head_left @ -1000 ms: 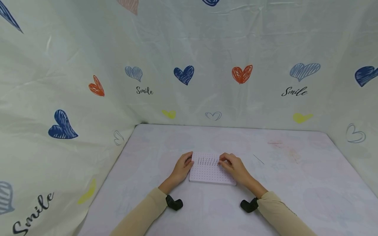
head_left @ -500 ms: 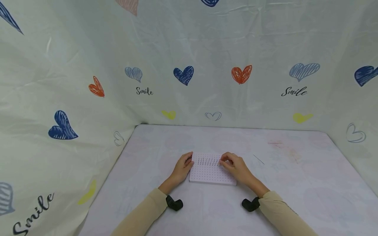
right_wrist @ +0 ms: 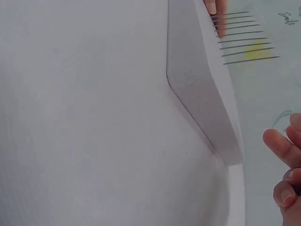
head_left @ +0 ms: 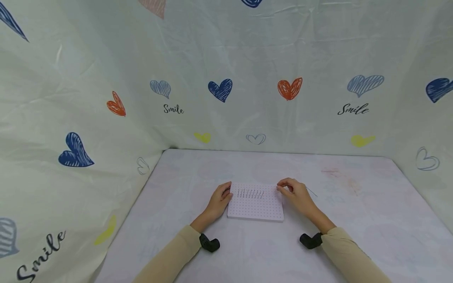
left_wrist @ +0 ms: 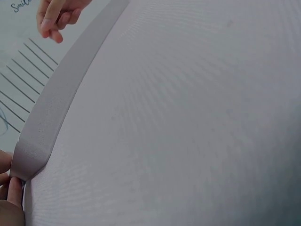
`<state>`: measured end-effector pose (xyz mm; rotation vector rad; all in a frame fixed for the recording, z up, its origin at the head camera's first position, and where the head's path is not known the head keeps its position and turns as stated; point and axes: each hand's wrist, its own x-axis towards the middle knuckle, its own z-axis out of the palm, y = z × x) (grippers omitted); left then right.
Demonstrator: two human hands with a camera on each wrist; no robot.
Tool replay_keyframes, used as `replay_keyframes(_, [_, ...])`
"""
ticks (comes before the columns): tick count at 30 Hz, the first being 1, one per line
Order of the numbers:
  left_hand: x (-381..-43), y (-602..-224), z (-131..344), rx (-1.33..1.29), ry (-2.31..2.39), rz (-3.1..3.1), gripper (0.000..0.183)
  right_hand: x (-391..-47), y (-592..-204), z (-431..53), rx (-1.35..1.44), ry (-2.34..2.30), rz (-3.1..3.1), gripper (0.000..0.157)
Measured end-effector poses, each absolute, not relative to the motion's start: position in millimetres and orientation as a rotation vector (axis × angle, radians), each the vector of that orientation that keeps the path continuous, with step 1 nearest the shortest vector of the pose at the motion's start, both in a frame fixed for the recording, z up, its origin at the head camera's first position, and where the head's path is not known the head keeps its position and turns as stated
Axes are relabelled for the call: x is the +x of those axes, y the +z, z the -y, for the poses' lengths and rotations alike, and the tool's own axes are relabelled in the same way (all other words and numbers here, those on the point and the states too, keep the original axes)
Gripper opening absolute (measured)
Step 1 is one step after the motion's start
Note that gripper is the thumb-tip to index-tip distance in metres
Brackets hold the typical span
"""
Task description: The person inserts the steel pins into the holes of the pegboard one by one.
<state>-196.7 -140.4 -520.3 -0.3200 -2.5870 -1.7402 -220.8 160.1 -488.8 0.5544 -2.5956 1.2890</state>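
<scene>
A white pegboard (head_left: 255,210) dotted with small holes lies on the table. Across its upper part a row of several thin dark pins (head_left: 250,193) stands up, the rightmost ones leaning. My left hand (head_left: 217,200) grips the board's left edge; in the left wrist view its fingers (left_wrist: 14,195) meet the board's near corner. Just past the board's upper right corner hovers my right hand (head_left: 299,196), fingers loosely bent. In the right wrist view nothing shows between its fingers (right_wrist: 282,146). A loose thin pin (head_left: 312,192) lies on the table beside it, partly hidden by that hand.
The pale table (head_left: 371,220) reaches back to a white curtain (head_left: 255,59) printed with hearts and "Smile". Faint reddish marks (head_left: 330,171) show at the table's right rear. A black wrist device (head_left: 311,241) sits on each forearm.
My right hand has drawn away from the rightmost pin and moved right, past the board's corner toward the loose pin. The left hand and the board have stayed in place.
</scene>
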Motion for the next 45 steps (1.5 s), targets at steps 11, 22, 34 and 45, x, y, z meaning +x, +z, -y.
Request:
replay_keyframes(11, [-199, -523, 140, -0.322, -1.723, 2.595, 0.048, -233, -488, -191, 0.333, 1.275, 2.595, 0.017])
replay_keyframes(22, [-202, -525, 140, -0.336, -1.732, 2.574, 0.048, -238, -494, -211, 0.185, 1.206, 2.608, 0.019])
replay_keyframes(34, [-201, -527, 142, -0.399, -1.678, 2.565, 0.047, -241, -502, -226, 0.097, 1.139, 2.607, 0.019])
replay_keyframes(45, [-200, -525, 143, -0.332, -1.750, 2.587, 0.049, -243, -509, -233, 0.073, 1.072, 2.619, 0.015])
